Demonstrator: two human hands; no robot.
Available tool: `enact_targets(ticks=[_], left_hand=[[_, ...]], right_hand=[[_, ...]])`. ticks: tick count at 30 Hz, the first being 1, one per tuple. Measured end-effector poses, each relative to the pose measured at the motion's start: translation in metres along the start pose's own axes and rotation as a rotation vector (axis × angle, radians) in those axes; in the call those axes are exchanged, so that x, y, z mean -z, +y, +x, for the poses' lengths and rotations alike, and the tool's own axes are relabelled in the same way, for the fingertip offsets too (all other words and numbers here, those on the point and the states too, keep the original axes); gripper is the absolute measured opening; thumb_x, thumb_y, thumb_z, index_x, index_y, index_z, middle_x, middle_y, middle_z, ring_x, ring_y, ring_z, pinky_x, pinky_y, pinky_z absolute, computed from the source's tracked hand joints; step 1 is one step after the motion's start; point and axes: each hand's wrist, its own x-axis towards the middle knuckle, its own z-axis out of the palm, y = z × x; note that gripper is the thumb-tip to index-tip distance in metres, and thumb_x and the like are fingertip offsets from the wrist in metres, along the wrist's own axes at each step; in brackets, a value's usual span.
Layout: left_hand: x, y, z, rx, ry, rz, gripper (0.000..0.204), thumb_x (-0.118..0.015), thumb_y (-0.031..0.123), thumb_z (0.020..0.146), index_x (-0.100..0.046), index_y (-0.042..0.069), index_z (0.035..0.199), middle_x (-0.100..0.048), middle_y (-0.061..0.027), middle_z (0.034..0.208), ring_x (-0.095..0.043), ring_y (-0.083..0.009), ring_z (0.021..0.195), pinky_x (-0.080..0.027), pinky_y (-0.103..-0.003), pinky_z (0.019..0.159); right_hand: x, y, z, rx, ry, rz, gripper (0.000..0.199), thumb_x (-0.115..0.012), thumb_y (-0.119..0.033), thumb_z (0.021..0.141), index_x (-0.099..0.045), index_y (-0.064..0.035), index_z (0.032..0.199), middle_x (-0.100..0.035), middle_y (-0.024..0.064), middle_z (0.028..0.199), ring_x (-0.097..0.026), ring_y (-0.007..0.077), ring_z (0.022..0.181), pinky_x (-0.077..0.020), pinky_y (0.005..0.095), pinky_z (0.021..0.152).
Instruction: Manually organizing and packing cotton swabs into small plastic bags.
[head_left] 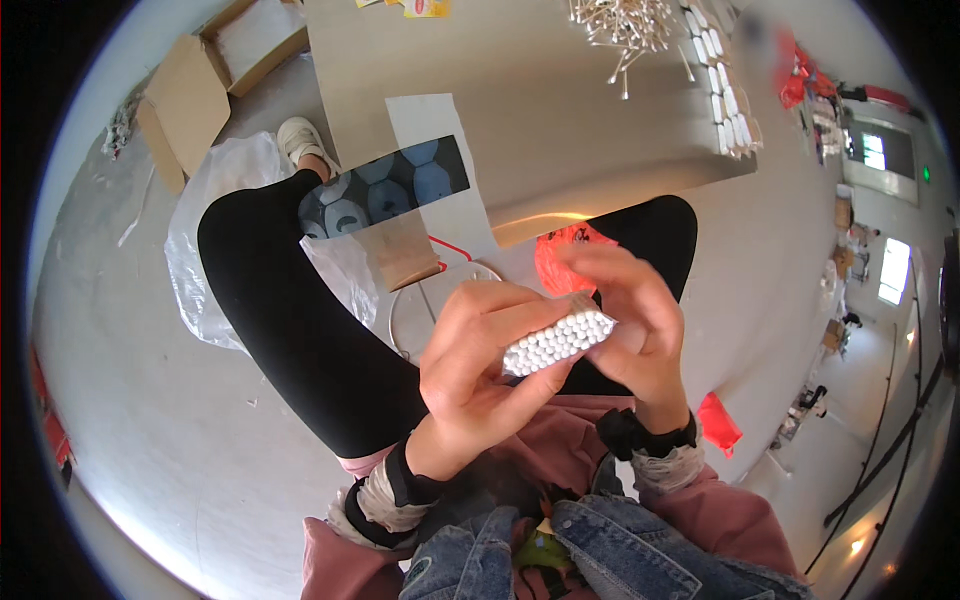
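Observation:
My left hand (480, 365) is closed around a small clear packet of cotton swabs (560, 342), thumb below and fingers above. The packed white tips face up toward me, and the bag's film shows at the right end. My right hand (640, 330) curves around that right end with its fingers apart and slightly blurred. Its thumb is close to the packet's lower right corner; whether it touches cannot be made out. Both hands are above my lap.
Ahead stands a brown cardboard surface (540, 120) with a heap of loose cotton swabs (625, 30) and a row of bundled swabs (722, 90) along its right edge. A patterned dark box (385, 190) is by my left knee. Clear plastic bags (205, 265) and an opened carton (185, 105) lie left.

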Motion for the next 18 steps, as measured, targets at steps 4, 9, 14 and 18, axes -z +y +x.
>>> enact_targets(ticks=[4, 9, 14, 18], left_hand=[[-0.0013, -0.0005, -0.0011, 0.038, 0.012, -0.09, 0.038, -0.081, -0.001, 0.07, -0.07, -0.003, 0.106, -0.064, -0.0139, 0.101, -0.062, -0.0218, 0.083, -0.051, -0.031, 0.068], [0.0018, 0.003, 0.0006, 0.035, -0.027, -0.024, 0.039, -0.084, 0.0, 0.069, -0.071, -0.003, 0.105, -0.062, -0.0122, 0.098, -0.061, -0.0202, 0.082, -0.05, -0.029, 0.067], [0.0026, 0.0006, -0.0015, 0.05, -0.05, -0.056, 0.037, -0.085, 0.001, 0.069, -0.072, -0.002, 0.104, -0.062, -0.0116, 0.098, -0.061, -0.02, 0.082, -0.049, -0.029, 0.066], [0.0036, 0.0018, -0.0008, 0.062, -0.067, -0.078, 0.037, -0.084, 0.0, 0.07, -0.073, -0.002, 0.105, -0.062, -0.011, 0.098, -0.062, -0.0205, 0.082, -0.049, -0.029, 0.067]], right_hand=[[0.0023, -0.0093, 0.0078, 0.097, -0.273, -0.362, 0.04, -0.076, 0.001, 0.072, -0.068, -0.0031, 0.112, -0.066, 0.0102, 0.111, -0.062, 0.0249, 0.102, -0.0473, 0.0345, 0.09], [0.0052, -0.005, 0.0069, 0.167, -0.274, -0.4, 0.031, -0.075, 0.001, 0.072, -0.07, -0.0056, 0.102, -0.067, 0.007, 0.101, -0.061, 0.022, 0.09, -0.0455, 0.0322, 0.081], [0.0072, -0.0023, 0.0056, 0.152, -0.284, -0.395, 0.031, -0.073, 0.002, 0.071, -0.07, -0.0058, 0.101, -0.067, 0.0067, 0.1, -0.061, 0.0221, 0.089, -0.0451, 0.0317, 0.08], [0.0093, -0.0028, 0.007, 0.177, -0.293, -0.413, 0.03, -0.073, 0.002, 0.072, -0.07, -0.0051, 0.101, -0.067, 0.0069, 0.099, -0.061, 0.0217, 0.088, -0.0455, 0.0309, 0.078]])
